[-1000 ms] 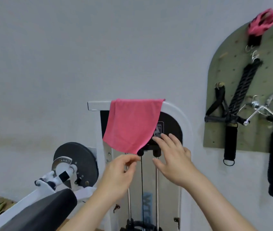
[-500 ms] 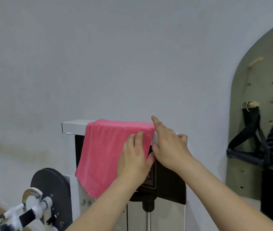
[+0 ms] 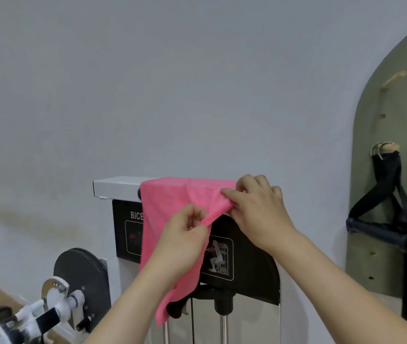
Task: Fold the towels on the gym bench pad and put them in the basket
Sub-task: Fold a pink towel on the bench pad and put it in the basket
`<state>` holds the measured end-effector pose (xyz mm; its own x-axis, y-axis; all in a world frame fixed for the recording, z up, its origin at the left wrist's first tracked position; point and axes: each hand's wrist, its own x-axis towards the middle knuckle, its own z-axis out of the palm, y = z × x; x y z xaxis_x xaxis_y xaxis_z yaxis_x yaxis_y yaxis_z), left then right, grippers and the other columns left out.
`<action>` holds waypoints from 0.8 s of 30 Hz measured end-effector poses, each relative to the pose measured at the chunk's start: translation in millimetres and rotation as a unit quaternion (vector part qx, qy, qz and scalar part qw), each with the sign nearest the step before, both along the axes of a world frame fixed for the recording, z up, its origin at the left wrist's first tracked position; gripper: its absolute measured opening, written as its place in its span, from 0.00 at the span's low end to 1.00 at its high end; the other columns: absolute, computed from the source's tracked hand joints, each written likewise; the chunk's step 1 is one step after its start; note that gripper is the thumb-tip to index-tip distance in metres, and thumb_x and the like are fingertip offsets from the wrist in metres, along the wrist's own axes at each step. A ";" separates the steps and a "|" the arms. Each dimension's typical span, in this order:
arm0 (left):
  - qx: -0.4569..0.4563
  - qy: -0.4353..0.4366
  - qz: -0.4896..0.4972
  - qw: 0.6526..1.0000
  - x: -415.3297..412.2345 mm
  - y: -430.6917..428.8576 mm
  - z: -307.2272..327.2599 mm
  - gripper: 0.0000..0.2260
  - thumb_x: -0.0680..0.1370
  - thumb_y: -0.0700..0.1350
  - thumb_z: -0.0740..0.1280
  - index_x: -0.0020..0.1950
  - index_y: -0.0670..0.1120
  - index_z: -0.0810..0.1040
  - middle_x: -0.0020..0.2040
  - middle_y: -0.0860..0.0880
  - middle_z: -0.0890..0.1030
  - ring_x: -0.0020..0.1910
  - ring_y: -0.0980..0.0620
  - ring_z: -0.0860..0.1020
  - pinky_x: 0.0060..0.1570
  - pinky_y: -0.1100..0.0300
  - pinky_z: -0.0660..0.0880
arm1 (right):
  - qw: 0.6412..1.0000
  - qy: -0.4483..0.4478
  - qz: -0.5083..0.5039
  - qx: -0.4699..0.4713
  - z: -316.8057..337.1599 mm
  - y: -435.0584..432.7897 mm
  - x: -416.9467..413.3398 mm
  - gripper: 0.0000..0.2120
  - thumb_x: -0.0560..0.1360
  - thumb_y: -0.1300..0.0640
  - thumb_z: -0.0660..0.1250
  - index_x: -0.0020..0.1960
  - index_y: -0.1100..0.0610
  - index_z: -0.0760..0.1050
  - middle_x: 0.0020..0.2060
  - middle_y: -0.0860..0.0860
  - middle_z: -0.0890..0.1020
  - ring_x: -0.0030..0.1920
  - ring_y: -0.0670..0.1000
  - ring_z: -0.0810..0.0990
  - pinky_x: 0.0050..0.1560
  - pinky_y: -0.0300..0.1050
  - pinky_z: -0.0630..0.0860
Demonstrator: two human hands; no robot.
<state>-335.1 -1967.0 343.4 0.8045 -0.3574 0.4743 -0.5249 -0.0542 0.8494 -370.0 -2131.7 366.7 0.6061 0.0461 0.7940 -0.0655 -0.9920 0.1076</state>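
Note:
A pink towel (image 3: 165,209) hangs over the white top bar (image 3: 117,186) of a gym machine, its lower end drooping in front of the black label panel. My left hand (image 3: 185,240) pinches the towel's right edge between thumb and fingers, just below the bar. My right hand (image 3: 257,209) grips the same edge higher up, at the bar's right end, and the cloth bunches between the two hands. The bench pad and the basket are out of view.
The machine's black panel (image 3: 244,259) and steel guide rods (image 3: 223,326) stand below the towel. A black weight disc (image 3: 81,274) and white lever arm (image 3: 53,306) sit lower left. A green pegboard (image 3: 391,135) with black strap handles (image 3: 388,209) hangs at right.
Both hands rose from below the towel to its upper right edge and closed on it. The cloth is now pulled and bunched. The view moved closer and to the left.

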 end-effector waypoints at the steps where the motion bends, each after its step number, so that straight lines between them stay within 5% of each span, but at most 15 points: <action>1: 0.005 0.020 -0.014 1.000 -4.2 6.6 0.9 0.13 0.75 0.30 0.58 0.43 0.46 0.76 0.31 0.48 0.72 0.26 0.54 0.67 0.25 0.65 0.62 | 1.000 -0.004 0.003 0.007 -1.6 0.6 -4.0 0.14 0.72 0.53 0.72 0.58 0.48 0.80 0.54 0.50 0.78 0.56 0.56 0.74 0.46 0.52 0.71; 5: -0.017 0.086 -0.094 0.992 -30.5 42.5 2.8 0.15 0.76 0.30 0.57 0.42 0.44 0.79 0.30 0.45 0.74 0.26 0.51 0.70 0.25 0.64 0.66 | 0.999 0.018 0.008 0.048 -8.1 -0.3 -21.8 0.21 0.76 0.60 0.64 0.67 0.47 0.74 0.71 0.47 0.69 0.69 0.53 0.66 0.56 0.52 0.75; 7: 0.003 0.084 -0.135 0.987 -43.6 62.7 1.8 0.09 0.74 0.41 0.62 0.45 0.46 0.83 0.33 0.44 0.79 0.30 0.51 0.76 0.32 0.63 0.72 | 0.996 0.037 0.023 0.081 -11.4 -2.9 -29.0 0.26 0.74 0.65 0.62 0.68 0.47 0.73 0.72 0.47 0.68 0.70 0.52 0.65 0.65 0.49 0.68; 10: 0.111 0.026 -0.134 0.984 -53.9 92.1 -7.6 0.17 0.67 0.60 0.71 0.51 0.53 0.84 0.46 0.45 0.85 0.45 0.52 0.81 0.47 0.59 0.75 | 0.984 0.015 0.107 0.143 -22.4 -1.5 -38.3 0.25 0.68 0.72 0.63 0.60 0.53 0.80 0.61 0.49 0.79 0.63 0.53 0.73 0.62 0.34 0.61; 13: 0.145 0.001 -0.062 0.987 -65.9 113.8 -17.3 0.16 0.68 0.59 0.73 0.48 0.50 0.86 0.45 0.45 0.86 0.46 0.48 0.83 0.49 0.53 0.78 | 0.949 0.018 0.193 0.247 -38.1 15.6 -51.2 0.21 0.69 0.72 0.64 0.52 0.52 0.84 0.43 0.40 0.83 0.46 0.41 0.78 0.47 0.26 0.68; 16: 0.029 0.079 -0.053 0.995 -83.9 135.7 -28.8 0.13 0.73 0.54 0.73 0.41 0.43 0.85 0.37 0.42 0.84 0.34 0.49 0.81 0.34 0.61 0.77 | 0.877 0.133 0.266 0.378 -48.3 31.2 -63.7 0.14 0.70 0.70 0.65 0.43 0.52 0.83 0.33 0.44 0.83 0.36 0.43 0.81 0.39 0.33 0.77; 19: -0.067 0.144 -0.035 0.987 -110.3 159.1 -38.8 0.13 0.74 0.51 0.71 0.36 0.43 0.83 0.32 0.43 0.81 0.28 0.51 0.77 0.27 0.65 0.73 | 0.776 0.394 0.277 0.408 -65.8 39.1 -74.3 0.03 0.72 0.60 0.73 0.39 0.57 0.82 0.33 0.55 0.83 0.35 0.49 0.81 0.38 0.42 0.77; 21: -0.093 0.167 -0.023 0.981 -128.8 179.2 -44.0 0.13 0.74 0.50 0.66 0.36 0.43 0.82 0.29 0.46 0.80 0.26 0.54 0.76 0.26 0.67 0.73 | 0.709 0.496 0.280 0.415 -87.1 48.3 -80.5 0.09 0.69 0.53 0.77 0.42 0.59 0.82 0.38 0.57 0.82 0.41 0.52 0.79 0.43 0.45 0.75; 24: -0.128 0.181 -0.001 0.975 -154.4 218.7 -49.3 0.13 0.78 0.46 0.63 0.38 0.45 0.83 0.32 0.49 0.81 0.28 0.55 0.78 0.30 0.67 0.76 | 0.612 0.473 0.319 0.548 -122.0 74.1 -87.2 0.36 0.57 0.48 0.83 0.55 0.69 0.76 0.48 0.62 0.80 0.50 0.58 0.76 0.50 0.49 0.74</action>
